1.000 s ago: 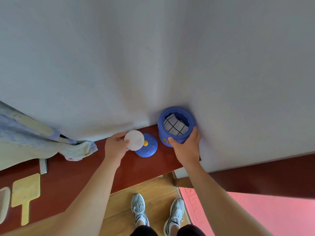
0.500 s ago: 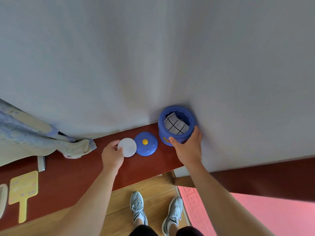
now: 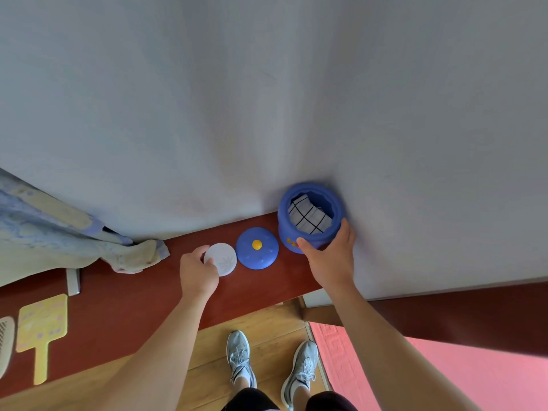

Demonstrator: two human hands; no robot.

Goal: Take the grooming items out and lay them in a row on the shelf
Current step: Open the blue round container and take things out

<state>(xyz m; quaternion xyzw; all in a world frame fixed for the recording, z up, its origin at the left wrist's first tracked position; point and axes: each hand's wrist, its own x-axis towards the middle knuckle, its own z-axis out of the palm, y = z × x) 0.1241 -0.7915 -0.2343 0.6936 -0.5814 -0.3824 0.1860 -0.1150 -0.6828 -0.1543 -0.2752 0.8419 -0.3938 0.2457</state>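
**Placing a grooming item on the shelf.** The person faces a red-brown shelf (image 3: 133, 298) set against a pale wall (image 3: 267, 99).

- **Left hand:** The left hand (image 3: 198, 272) pinches the white disc (image 3: 224, 259) at its 8 o'clock edge, fingers curled over the rim. The disc looks flat on the shelf, or very nearly so.
- **Lid:** At the disc's 3 o'clock sits the domed blue lid (image 3: 257, 248), just beside it. Whether the two touch cannot be told.
- **Right hand:** The right hand (image 3: 332, 259) grips the blue jar (image 3: 285, 229) at the lid's 2 o'clock, thumb on the near wall and fingers wrapped round the side.
- **Jar:** It stands upright and open against the wall, with a checked cloth (image 3: 308, 218) showing inside.
- **Other items:** Well off at 9 o'clock lie a yellow paddle (image 3: 41, 324) and a comb (image 3: 4, 345). A patterned cloth (image 3: 59, 241) drapes onto the shelf between them and the disc.

**Doing the step well, as a judgement.**

- Let go only once the disc sits fully flat, opening the fingers towards 8 o'clock so it is not dragged.
- Keep the disc in line with the lid and clear of the front edge, as the shelf looks narrow.
- Keep the right hand's hold on the jar, since the soft cloth may catch in its mouth when drawn out.
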